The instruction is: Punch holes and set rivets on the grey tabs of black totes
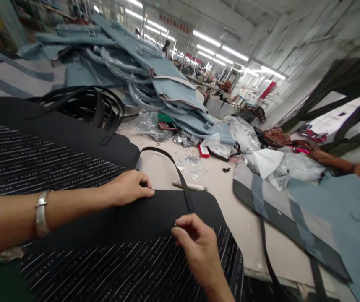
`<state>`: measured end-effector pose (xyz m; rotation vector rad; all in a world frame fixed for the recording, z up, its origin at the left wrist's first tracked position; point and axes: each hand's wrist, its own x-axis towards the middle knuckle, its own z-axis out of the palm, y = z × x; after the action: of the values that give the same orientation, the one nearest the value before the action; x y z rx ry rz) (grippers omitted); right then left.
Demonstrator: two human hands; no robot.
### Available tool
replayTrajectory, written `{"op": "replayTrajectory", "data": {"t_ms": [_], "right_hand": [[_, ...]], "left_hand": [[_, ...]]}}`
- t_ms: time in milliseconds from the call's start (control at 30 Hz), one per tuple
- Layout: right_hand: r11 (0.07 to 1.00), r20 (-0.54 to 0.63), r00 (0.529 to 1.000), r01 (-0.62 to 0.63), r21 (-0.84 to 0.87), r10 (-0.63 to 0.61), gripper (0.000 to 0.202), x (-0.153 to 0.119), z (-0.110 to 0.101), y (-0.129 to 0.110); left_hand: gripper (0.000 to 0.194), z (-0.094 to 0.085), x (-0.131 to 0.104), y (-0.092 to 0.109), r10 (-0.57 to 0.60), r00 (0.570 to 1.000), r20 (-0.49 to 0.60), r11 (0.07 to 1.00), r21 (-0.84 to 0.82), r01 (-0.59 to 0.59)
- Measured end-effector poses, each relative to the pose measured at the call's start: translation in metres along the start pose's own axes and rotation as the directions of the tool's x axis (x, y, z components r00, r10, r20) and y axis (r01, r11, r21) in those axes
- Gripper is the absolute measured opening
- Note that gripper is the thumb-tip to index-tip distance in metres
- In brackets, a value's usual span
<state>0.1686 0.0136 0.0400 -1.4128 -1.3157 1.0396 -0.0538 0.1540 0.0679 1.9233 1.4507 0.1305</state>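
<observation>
Partly over the tabletop (pixel 227 201), striped fabric (pixel 129 268) lies beneath the right hand (pixel 199 245).

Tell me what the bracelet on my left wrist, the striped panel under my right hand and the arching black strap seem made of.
Bracelet: likely polished metal, given its silvery tone and highlights. Striped panel: probably matte fabric, from its black ground with white lines and lettering; woven or printed, I can't tell. Black strap: perhaps leather or imitation, smooth, low-sheen, judging by its stiff arch.

Factory workshop, strip-light rows (pixel 207 38), heaped blue bag pieces (pixel 170 69), distant people (pixel 166 47)
</observation>
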Motion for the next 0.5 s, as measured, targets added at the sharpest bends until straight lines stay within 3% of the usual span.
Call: {"op": "replayTrajectory", "data": {"t_ms": [100, 200, 367, 500], "right_hand": [[0.995, 0.056, 0.996, -0.059, -0.084, 0.064, 0.014, -0.009, 0.02, 0.027], [0.986, 0.082, 0.995, -0.038, -0.163, 0.052, 0.015, -0.017, 0.019, 0.036], [0.974, 0.178, 0.983, 0.005, -0.226, 0.037, 0.013, -0.021, 0.009, 0.025], [0.981, 0.183, 0.982, -0.004, -0.192, 0.04, 0.012, -0.019, 0.007, 0.022]], "left_hand": [[0.025, 0.013, 0.009, 0.004, 0.006, 0.989, 0.147, 0.998, 0.066, -0.016], [0.019, 0.007, 0.021, 0.009, 0.007, 0.946, 0.324, 0.992, 0.12, -0.049], [0.02, 0.002, 0.042, 0.017, 0.003, 0.796, 0.605, 0.994, 0.088, -0.071], [0.019, -0.003, 0.055, 0.026, 0.024, 0.675, 0.737, 0.998, 0.018, -0.054]]}}
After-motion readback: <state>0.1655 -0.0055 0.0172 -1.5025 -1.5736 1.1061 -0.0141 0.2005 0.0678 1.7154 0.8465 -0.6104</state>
